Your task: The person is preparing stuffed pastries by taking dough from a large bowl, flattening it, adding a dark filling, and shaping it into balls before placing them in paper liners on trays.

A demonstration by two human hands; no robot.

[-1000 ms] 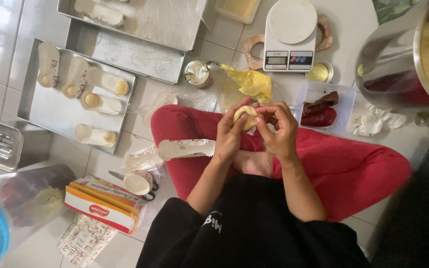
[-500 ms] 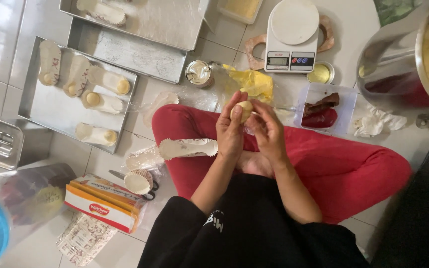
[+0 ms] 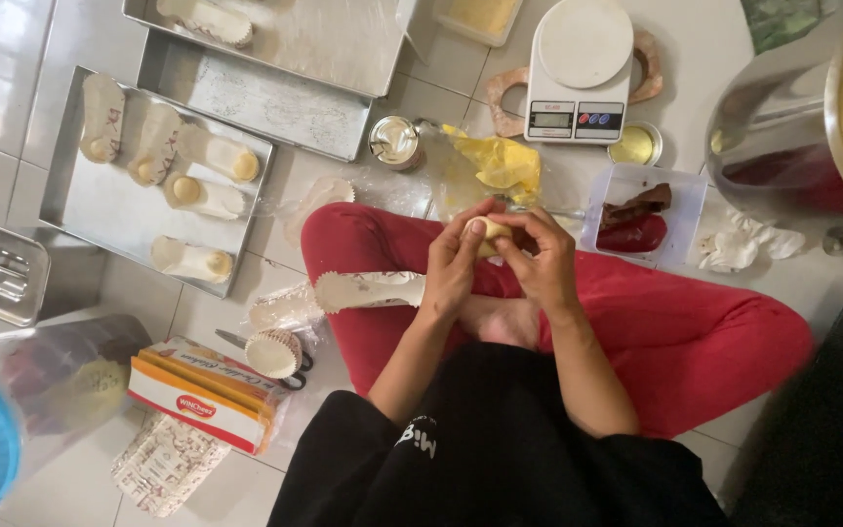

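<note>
On the floor at far left, a metal tray [image 3: 100, 210] carries paper liners with dough pieces. Over to the lap — the left hand [image 3: 453, 262] and right hand [image 3: 541, 262] meet above the red trousers [image 3: 675, 322], fingers curled tight round a small pale dough ball [image 3: 489, 234] pinched between them. Further right, a kitchen scale [image 3: 578, 73] — then a big steel bowl [image 3: 782, 127].

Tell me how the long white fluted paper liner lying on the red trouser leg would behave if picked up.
The long white fluted paper liner looks thin and empty, so probably very light and floppy, sagging from one end. Its pleated walls would likely crush under a firm pinch. Lying on the sloping red trouser leg, it may slide if nudged.
</note>
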